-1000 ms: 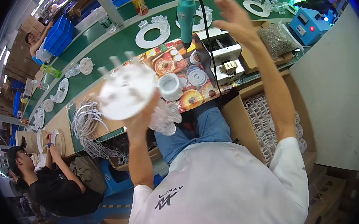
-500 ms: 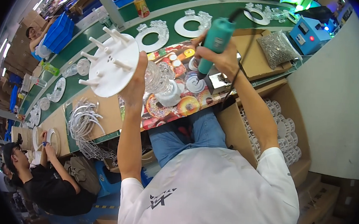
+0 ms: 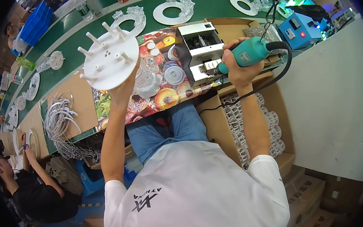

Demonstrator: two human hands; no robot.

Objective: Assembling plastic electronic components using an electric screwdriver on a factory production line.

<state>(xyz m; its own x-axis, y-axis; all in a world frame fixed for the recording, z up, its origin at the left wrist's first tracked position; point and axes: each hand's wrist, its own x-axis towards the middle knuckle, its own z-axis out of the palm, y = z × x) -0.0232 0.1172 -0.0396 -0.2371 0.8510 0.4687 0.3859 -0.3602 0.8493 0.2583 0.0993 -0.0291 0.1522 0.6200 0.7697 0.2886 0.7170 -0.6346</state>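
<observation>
White pegged disc [image 3: 111,59]: tilting above the bench's left part, pegs facing away from the palm, well apart from the driver.
Left hand [image 3: 123,91]: gripping the disc from beneath at its near edge; fingers mostly hiding, exact hold impossible to tell.
Teal driver [image 3: 249,54]: leaning toward the brass-coloured end [image 3: 210,66] of the metal box [image 3: 201,49]; tip contact impossible to tell.
Right hand [image 3: 239,72]: wrapping firmly around the driver's body.
Bit: probably needing squaring to that end, wrist steadying.
Cable [image 3: 289,60]: looping beside the right forearm, probably wanting slack.
</observation>
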